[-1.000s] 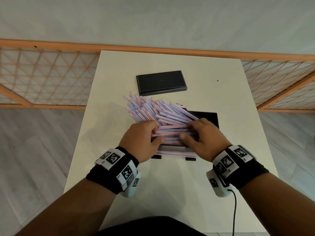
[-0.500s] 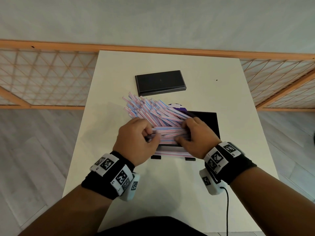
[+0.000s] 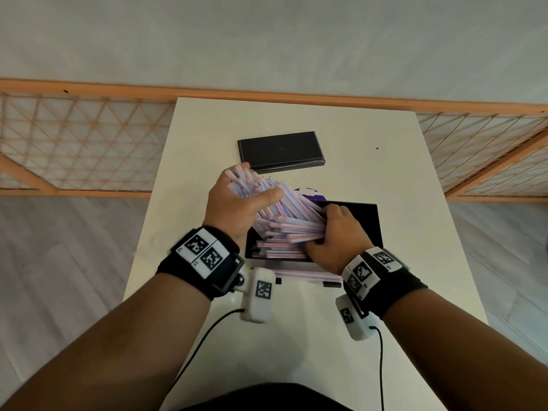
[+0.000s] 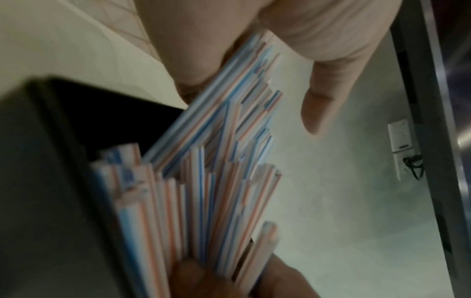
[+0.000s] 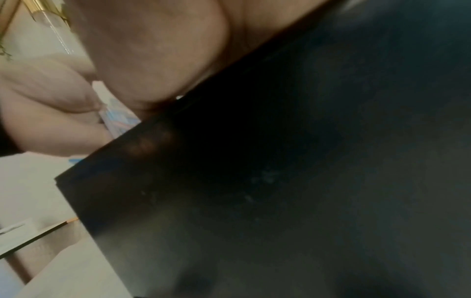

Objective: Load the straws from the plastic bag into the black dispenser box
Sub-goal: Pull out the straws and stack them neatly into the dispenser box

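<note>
The left hand (image 3: 234,203) sits at the centre of the head view, thumb stretched right across a fan of straws (image 3: 278,209) and fingers tucked beneath them, so it grips the upper-left ends of the bundle; the left wrist view shows the straws (image 4: 203,161) striped blue, red and white, their tips splayed unevenly. The right hand (image 3: 335,235), just right of centre, curls its fingers over the lower-right ends, pressing them down into the open black box (image 3: 364,221). More straws lie flat inside the box at its lower left, and a few show at its near edge. In the right wrist view the box (image 5: 280,181) fills most of the frame, dark and blurred. Above the hands a black lid (image 3: 280,151) lies flat on the white table (image 3: 296,336). A purple patch (image 3: 311,193) peeks out behind the straws; its print is unreadable. Both wristbands carry square black-and-white markers.
</note>
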Action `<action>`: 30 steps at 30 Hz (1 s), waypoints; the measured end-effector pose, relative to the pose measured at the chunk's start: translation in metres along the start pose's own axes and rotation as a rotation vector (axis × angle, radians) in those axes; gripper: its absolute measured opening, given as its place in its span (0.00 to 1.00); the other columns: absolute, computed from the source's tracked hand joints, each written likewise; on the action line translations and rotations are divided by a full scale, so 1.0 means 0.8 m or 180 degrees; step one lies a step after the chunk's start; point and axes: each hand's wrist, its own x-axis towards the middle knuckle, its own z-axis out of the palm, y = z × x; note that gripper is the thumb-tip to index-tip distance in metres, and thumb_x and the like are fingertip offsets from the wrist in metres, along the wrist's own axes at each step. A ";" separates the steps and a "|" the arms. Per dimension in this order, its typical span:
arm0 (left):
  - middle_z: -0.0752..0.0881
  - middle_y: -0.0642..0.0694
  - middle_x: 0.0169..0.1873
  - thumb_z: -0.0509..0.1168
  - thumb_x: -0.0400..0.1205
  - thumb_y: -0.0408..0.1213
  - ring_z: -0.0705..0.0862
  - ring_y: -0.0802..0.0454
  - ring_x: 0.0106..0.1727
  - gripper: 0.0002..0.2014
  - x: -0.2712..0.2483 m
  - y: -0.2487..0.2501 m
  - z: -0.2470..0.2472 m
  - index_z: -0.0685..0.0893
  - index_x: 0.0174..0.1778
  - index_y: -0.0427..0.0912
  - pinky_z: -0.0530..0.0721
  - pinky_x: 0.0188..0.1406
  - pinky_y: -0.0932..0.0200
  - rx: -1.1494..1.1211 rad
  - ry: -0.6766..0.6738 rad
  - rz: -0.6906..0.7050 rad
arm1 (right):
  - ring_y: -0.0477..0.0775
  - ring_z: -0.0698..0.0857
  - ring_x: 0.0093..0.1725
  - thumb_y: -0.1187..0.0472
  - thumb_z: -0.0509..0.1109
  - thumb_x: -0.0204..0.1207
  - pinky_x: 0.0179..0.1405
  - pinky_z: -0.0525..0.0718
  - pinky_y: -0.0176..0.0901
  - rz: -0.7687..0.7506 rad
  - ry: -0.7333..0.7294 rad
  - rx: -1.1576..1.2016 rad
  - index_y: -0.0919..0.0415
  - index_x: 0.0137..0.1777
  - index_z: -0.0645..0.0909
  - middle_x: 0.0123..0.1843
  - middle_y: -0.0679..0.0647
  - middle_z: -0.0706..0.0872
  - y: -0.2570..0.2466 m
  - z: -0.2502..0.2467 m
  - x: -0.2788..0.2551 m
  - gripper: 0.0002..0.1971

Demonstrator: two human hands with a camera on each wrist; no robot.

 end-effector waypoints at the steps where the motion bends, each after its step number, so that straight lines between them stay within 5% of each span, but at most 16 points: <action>1: 0.89 0.44 0.49 0.86 0.54 0.35 0.91 0.43 0.51 0.33 0.001 0.001 0.007 0.85 0.55 0.44 0.90 0.60 0.41 -0.0147 -0.0004 0.0043 | 0.63 0.81 0.59 0.36 0.72 0.61 0.60 0.81 0.59 0.0015 -0.0027 -0.0070 0.59 0.63 0.72 0.60 0.57 0.77 -0.003 0.001 0.000 0.36; 5: 0.90 0.44 0.43 0.83 0.59 0.28 0.89 0.48 0.42 0.20 -0.005 0.002 0.024 0.87 0.45 0.41 0.89 0.47 0.51 -0.0248 -0.0225 0.0276 | 0.62 0.80 0.59 0.26 0.69 0.56 0.59 0.81 0.61 -0.0135 -0.0013 -0.0355 0.51 0.62 0.71 0.59 0.53 0.79 -0.015 0.000 0.002 0.39; 13: 0.90 0.40 0.38 0.83 0.57 0.25 0.90 0.39 0.42 0.18 -0.019 0.010 0.036 0.82 0.33 0.45 0.89 0.47 0.43 -0.0439 -0.0670 0.0303 | 0.51 0.85 0.51 0.30 0.79 0.52 0.52 0.87 0.54 -0.0580 0.0219 0.0745 0.46 0.62 0.71 0.52 0.44 0.84 -0.025 0.000 0.003 0.40; 19: 0.90 0.46 0.40 0.77 0.60 0.29 0.91 0.44 0.53 0.20 -0.021 0.029 0.017 0.78 0.45 0.39 0.89 0.51 0.49 -0.0711 -0.1266 0.0832 | 0.61 0.82 0.49 0.33 0.77 0.56 0.46 0.82 0.61 -0.1261 0.1269 0.0710 0.52 0.59 0.77 0.49 0.53 0.82 -0.027 -0.005 -0.001 0.35; 22: 0.89 0.42 0.47 0.76 0.58 0.27 0.89 0.46 0.53 0.32 -0.009 0.016 -0.002 0.78 0.59 0.43 0.89 0.51 0.51 -0.0792 -0.0942 0.0647 | 0.64 0.80 0.51 0.36 0.82 0.56 0.47 0.80 0.57 -0.1074 0.1338 0.0347 0.51 0.61 0.74 0.52 0.54 0.81 -0.028 0.000 -0.001 0.37; 25: 0.88 0.44 0.50 0.76 0.61 0.29 0.90 0.52 0.50 0.32 -0.006 0.001 -0.013 0.79 0.63 0.44 0.89 0.46 0.57 -0.1097 -0.0174 0.0178 | 0.59 0.78 0.58 0.35 0.81 0.57 0.57 0.79 0.58 -0.0755 0.0826 0.0227 0.50 0.62 0.73 0.58 0.51 0.80 -0.022 0.007 -0.001 0.37; 27: 0.89 0.42 0.52 0.79 0.65 0.41 0.92 0.49 0.48 0.34 -0.007 -0.004 -0.015 0.80 0.68 0.39 0.90 0.45 0.54 -0.1395 0.0099 -0.0350 | 0.57 0.78 0.60 0.31 0.78 0.58 0.61 0.78 0.58 -0.0613 0.0517 0.0098 0.48 0.62 0.73 0.60 0.49 0.80 -0.016 0.008 0.000 0.37; 30: 0.90 0.37 0.63 0.84 0.57 0.64 0.92 0.36 0.59 0.55 -0.009 -0.005 -0.016 0.79 0.76 0.37 0.90 0.58 0.38 -0.1352 0.0203 -0.0965 | 0.57 0.79 0.60 0.28 0.75 0.59 0.63 0.78 0.59 -0.0444 0.0225 -0.0039 0.46 0.58 0.74 0.58 0.49 0.80 -0.015 0.007 0.006 0.33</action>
